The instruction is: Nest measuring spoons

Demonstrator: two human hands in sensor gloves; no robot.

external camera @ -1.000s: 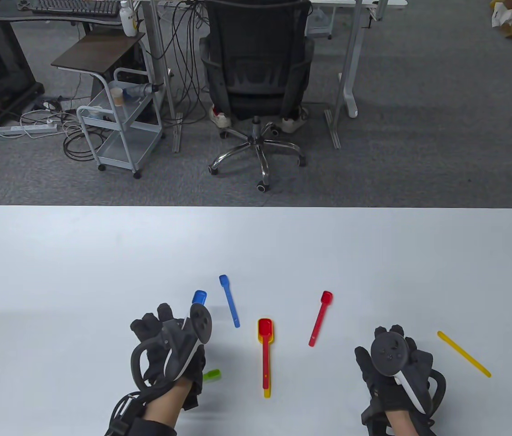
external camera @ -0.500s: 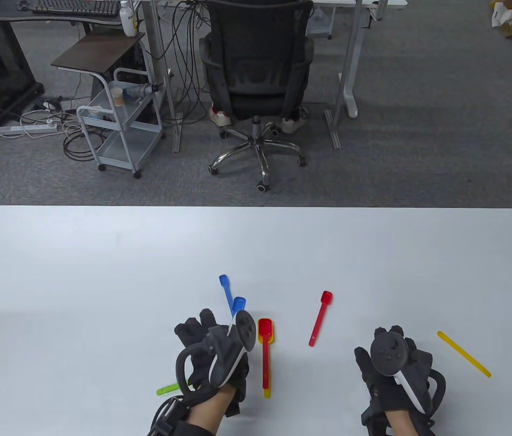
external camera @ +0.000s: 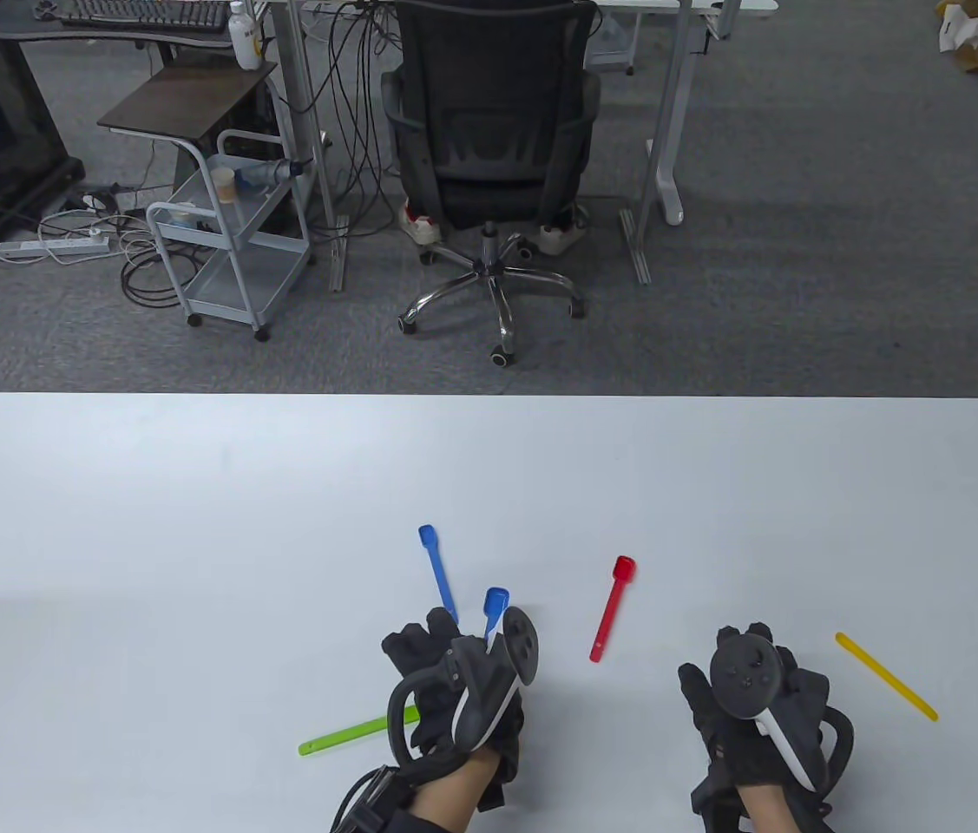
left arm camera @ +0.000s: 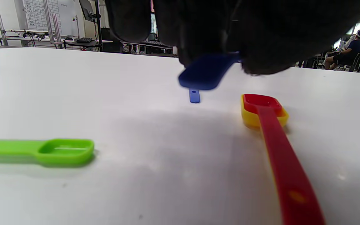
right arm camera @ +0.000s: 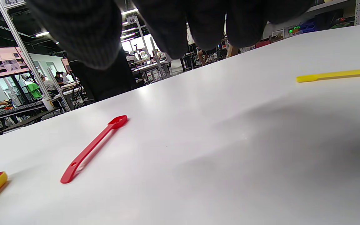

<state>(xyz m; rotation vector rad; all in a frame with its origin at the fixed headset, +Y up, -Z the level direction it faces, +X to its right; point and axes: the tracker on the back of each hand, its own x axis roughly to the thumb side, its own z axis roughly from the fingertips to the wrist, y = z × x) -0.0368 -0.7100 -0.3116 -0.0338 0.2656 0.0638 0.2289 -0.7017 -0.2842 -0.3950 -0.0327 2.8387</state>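
My left hand (external camera: pixel 464 666) pinches the handle of a blue spoon (external camera: pixel 495 600) and holds it above the table. Its bowl (left arm camera: pixel 206 72) hangs just over a red spoon (left arm camera: pixel 262 104) nested in a yellow spoon (left arm camera: pixel 250 120). In the table view my hand hides that pair. A small blue spoon (external camera: pixel 437 573), a small red spoon (external camera: pixel 612 609), a thin yellow spoon (external camera: pixel 886 677) and a green spoon (external camera: pixel 348 737) lie loose on the table. My right hand (external camera: pixel 751 672) rests empty, palm down, between the small red and thin yellow spoons.
The white table (external camera: pixel 193 521) reaches from edge to edge of the table view. An office chair (external camera: pixel 489 130) and a small cart (external camera: pixel 228 243) stand on the floor beyond its far edge.
My left hand has carried the blue spoon to the right, from above the green spoon to above the red-and-yellow pair. The green spoon now shows. My right hand has not moved.
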